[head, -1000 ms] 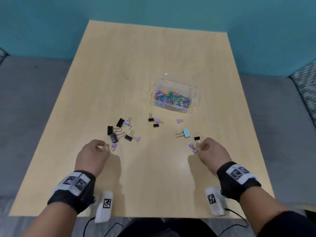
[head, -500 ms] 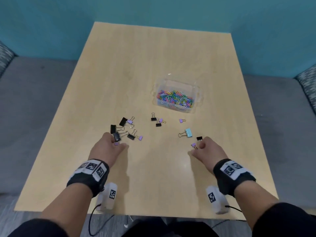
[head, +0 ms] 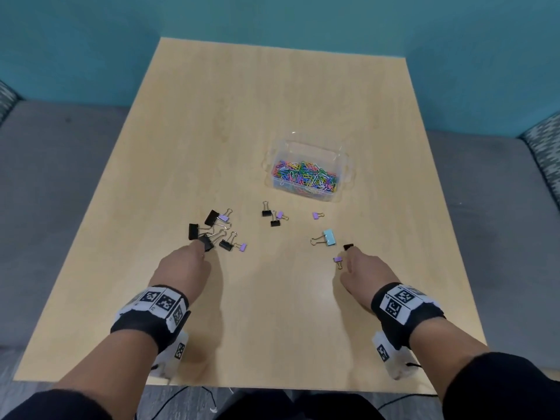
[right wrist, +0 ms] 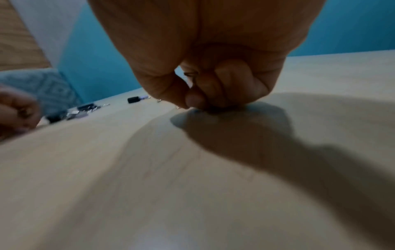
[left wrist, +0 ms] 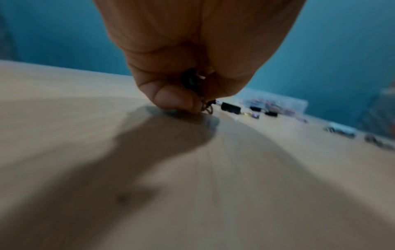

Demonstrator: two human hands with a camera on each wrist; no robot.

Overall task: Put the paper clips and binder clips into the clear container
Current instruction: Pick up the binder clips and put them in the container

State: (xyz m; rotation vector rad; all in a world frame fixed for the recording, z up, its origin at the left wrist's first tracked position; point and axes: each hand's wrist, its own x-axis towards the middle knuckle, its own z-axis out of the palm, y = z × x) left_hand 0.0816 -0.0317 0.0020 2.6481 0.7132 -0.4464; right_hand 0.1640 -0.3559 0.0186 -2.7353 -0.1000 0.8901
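A clear container point(head: 350, 174) holding coloured paper clips point(head: 304, 177) stands right of the table's centre. Binder clips lie nearer me: a left cluster of black and purple ones point(head: 212, 218), a middle group point(head: 266, 213), a lone purple one point(head: 316, 215) and a light-blue one point(head: 329, 237). My left hand point(head: 201, 248) is curled at the cluster's near edge. In the left wrist view it point(left wrist: 198, 104) pinches a black clip's wire handle, with something dark inside the fist. My right hand point(head: 348, 257) is curled beside a small black clip point(head: 348, 246) and a purple clip point(head: 338, 259); a wire loop point(right wrist: 189, 74) shows within its fingers.
The light wooden table point(head: 272, 101) has bare wood behind the container and between my forearms. Grey cushions flank it on both sides, and a teal wall stands behind. Both wrists wear black bands with marker tags.
My left hand has moved forward to the black clip cluster, and the purple clip that lay by it no longer shows. My right hand edged forward onto the small black clip.
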